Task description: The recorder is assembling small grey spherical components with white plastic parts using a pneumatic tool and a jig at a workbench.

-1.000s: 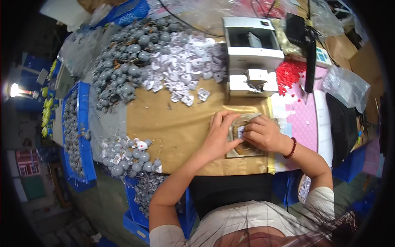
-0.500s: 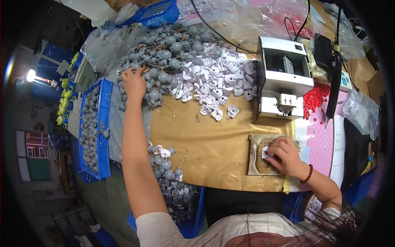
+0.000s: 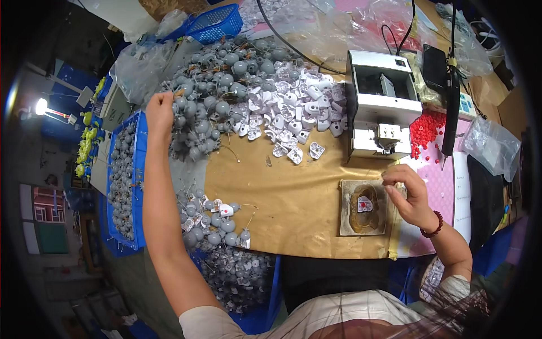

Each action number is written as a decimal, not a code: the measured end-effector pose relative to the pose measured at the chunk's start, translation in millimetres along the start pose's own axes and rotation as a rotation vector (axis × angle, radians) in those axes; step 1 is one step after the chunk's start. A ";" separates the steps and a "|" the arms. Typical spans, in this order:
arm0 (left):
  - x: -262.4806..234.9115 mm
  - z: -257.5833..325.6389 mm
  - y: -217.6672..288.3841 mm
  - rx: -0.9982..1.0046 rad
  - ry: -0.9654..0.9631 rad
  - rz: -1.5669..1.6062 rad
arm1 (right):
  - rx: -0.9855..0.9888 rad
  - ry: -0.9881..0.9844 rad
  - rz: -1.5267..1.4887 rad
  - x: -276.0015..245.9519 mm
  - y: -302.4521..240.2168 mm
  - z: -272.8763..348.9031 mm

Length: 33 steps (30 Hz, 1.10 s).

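My left hand [image 3: 160, 106] is at the left edge of a heap of grey ball-shaped parts with thin wires [image 3: 210, 104]. Its fingers are closed in a pinch, and whatever they hold is hidden. On the right, my right hand [image 3: 412, 195] hovers beside a square block with a hollow [image 3: 345, 212], thumb and fingers apart, nothing visible between them. Inside the hollow lies a small white plastic piece [image 3: 365, 204] with a red bit at its middle.
Loose white plastic shells [image 3: 296, 107] are heaped beside the grey parts. A white-and-black machine [image 3: 381, 135] stands behind the block, with small red pieces [image 3: 424, 129] to its right. A blue tray [image 3: 139, 186] and a blue basket [image 3: 217, 24] lie left and far back.
My right hand has drawn back to the right from the block, leaving the white piece in its hollow. My left hand has shifted left, its fingers now pinched. More grey parts show near the front edge.
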State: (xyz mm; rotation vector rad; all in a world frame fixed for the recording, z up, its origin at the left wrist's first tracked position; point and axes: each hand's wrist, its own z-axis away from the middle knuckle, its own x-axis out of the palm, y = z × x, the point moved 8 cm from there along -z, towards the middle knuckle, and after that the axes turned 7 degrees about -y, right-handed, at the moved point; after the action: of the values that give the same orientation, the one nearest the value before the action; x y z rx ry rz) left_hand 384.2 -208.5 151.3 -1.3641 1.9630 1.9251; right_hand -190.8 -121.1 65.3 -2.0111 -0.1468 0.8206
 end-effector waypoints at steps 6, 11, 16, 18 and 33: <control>3.8 17.5 81.9 0.027 -0.123 0.706 | -0.040 -0.076 -0.075 20.4 -25.2 -17.4; 23.2 38.0 142.1 0.163 -0.202 0.871 | -0.052 -0.080 -0.092 24.0 -29.0 -24.0; 92.4 95.0 137.3 0.123 -0.522 0.432 | -0.022 -0.097 -0.120 30.9 -19.7 -23.8; 118.5 120.6 120.8 0.145 -0.650 0.091 | 0.007 -0.110 -0.139 32.4 -14.6 -22.8; 157.7 139.0 112.3 0.918 -0.219 -0.765 | 0.068 -0.254 -0.167 52.8 -12.8 -22.9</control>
State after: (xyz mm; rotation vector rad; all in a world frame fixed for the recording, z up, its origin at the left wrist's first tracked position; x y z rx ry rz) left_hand 149.2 -195.3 113.1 -1.2375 1.5197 0.6536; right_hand -133.6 -108.8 57.5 -1.7987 -0.4209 0.9566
